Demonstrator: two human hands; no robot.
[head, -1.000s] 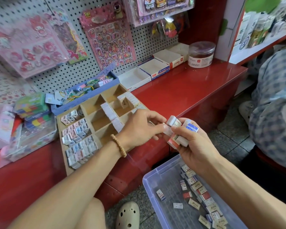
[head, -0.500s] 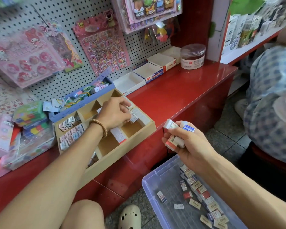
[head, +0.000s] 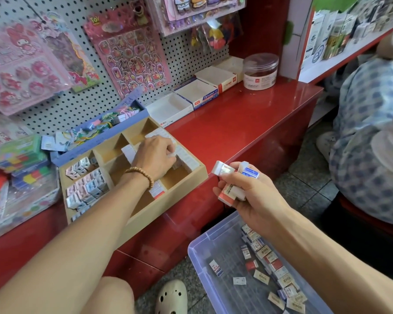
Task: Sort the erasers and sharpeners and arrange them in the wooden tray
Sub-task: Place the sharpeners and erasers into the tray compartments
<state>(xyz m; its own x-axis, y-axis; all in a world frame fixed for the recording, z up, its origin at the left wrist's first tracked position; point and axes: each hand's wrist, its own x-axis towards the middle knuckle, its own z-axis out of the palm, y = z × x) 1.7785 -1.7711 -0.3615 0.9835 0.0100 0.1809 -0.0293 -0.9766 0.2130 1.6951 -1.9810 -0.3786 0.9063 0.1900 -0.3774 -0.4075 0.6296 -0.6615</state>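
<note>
The wooden tray (head: pixel 182 185) stands on the worktop (head: pixel 247 123), near its front edge. In the tray's left compartments sit small sharpeners (head: pixel 86 184); erasers (head: pixel 188 158) line the right compartments. The left hand (head: pixel 156 156) is inside the tray, over its middle compartments. Behind the tray lies a box of tags (head: pixel 100 130), and to the right of this a row of open cartons (head: pixel 195 94) runs along the pegboard (head: pixel 182 53), ending at a round jar (head: pixel 260 71). The right hand (head: pixel 247 191) is in front of the worktop, above a plastic bin (head: pixel 204 248) on the floor, with loose erasers (head: pixel 268 261) in it.
</note>
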